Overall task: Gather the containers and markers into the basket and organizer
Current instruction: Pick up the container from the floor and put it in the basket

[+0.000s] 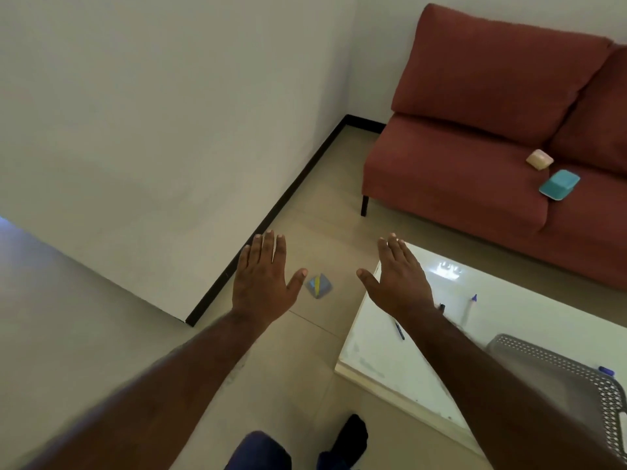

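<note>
My left hand (263, 279) and my right hand (400, 279) are stretched out in front of me, fingers straight, holding nothing. A beige container (539, 159) and a teal container (559, 184) lie on the red sofa (451, 171) at the right. On the white table (383, 354) lie a white marker with a blue cap (471, 308) and a dark pen (399, 330), partly behind my right forearm. A grey perforated basket (556, 364) stands on the table at the right edge, with a blue marker (606, 370) beside it.
A small grey, blue and yellow object (319, 285) lies on the tiled floor between my hands. A white wall with a dark skirting board (271, 215) runs along the left. My leg and dark sock (353, 435) show at the bottom.
</note>
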### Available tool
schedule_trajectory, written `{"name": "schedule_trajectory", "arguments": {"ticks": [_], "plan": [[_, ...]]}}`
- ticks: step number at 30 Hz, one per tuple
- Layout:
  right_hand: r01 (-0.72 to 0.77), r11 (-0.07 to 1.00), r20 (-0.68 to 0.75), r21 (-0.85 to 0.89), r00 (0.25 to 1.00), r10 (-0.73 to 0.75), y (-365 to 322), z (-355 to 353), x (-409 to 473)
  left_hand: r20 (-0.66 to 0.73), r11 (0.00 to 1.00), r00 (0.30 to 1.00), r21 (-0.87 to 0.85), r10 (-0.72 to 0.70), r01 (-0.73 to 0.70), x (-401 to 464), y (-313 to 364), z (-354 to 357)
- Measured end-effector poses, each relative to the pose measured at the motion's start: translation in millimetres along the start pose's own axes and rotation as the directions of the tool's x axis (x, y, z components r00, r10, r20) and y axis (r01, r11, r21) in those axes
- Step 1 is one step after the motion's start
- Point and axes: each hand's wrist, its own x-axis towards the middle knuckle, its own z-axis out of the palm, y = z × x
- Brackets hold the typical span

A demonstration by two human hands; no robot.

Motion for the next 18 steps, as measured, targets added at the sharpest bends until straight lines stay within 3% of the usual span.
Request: {"name": "schedule_trajectory", "arguments": {"ticks": [13, 18], "plan": [[-0.143, 0.988, 0.194, -0.063, 0.969, 0.153, 4, 57, 79, 0.206, 0.996, 0.975, -0.027, 0.086, -0.082, 100, -25, 64], [-0.257, 0.959, 0.192, -0.117, 0.942, 0.276, -20, 83, 124, 0.314, 0.985, 0.935, -0.016, 0.167, -0.171, 155, -63, 93]]}}
